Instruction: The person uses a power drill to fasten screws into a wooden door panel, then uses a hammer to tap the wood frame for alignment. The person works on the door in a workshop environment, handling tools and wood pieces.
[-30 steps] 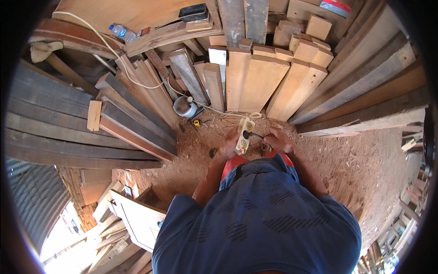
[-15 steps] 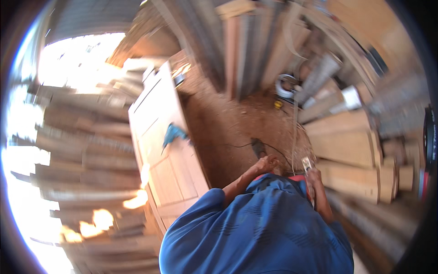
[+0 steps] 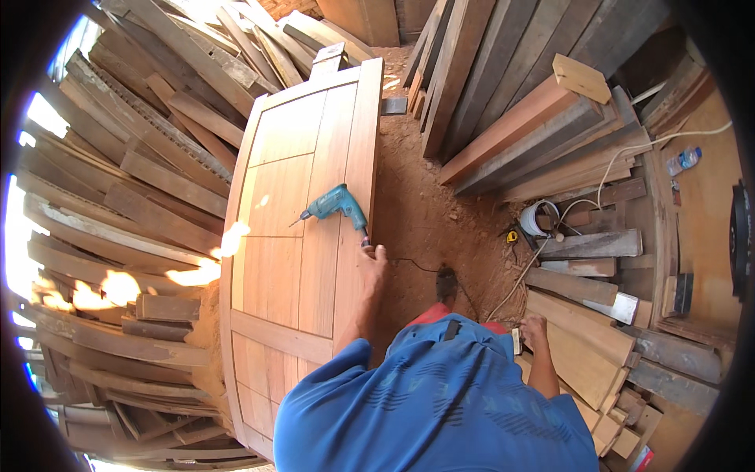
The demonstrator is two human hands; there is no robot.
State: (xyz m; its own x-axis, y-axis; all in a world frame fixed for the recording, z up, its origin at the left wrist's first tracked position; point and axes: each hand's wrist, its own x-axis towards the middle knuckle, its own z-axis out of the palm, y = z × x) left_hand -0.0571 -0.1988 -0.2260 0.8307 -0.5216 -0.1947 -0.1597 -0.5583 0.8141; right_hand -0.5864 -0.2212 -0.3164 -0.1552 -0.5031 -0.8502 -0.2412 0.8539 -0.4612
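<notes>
A small yellow tape measure (image 3: 512,236) lies on the sawdust floor (image 3: 429,212) just beside a white bucket (image 3: 536,218), whose inside cannot be made out, and a clear plastic bottle with a blue cap (image 3: 683,160) lies on a board at the far right. A large panelled wooden door (image 3: 303,228) lies flat in the middle, with stacked planks (image 3: 134,181) along its left side and more boards (image 3: 543,118) leaning on the right. A teal electric drill (image 3: 336,206) rests on the door near its right edge, bit pointing left, and its dark cord (image 3: 417,266) trails off the edge toward the floor. The person, in a blue shirt, reaches the left hand (image 3: 373,258) forward with the arm nearly straight; the hand sits at the door's right edge, just behind the drill's handle, at the spot where the cord leaves the tool. Its fingers are curled, but whether the grip is closed on the cord or merely resting on the door edge cannot be told. The right hand (image 3: 534,331) hangs low beside the person's hip, above a pile of short offcuts (image 3: 582,354), with the arm bent back toward the body. Its grip is closed around a small pale object (image 3: 516,341) that sticks out at the left of the fist; what that object is cannot be made out. A white cable (image 3: 621,157) runs from the right wall down past the bucket.
</notes>
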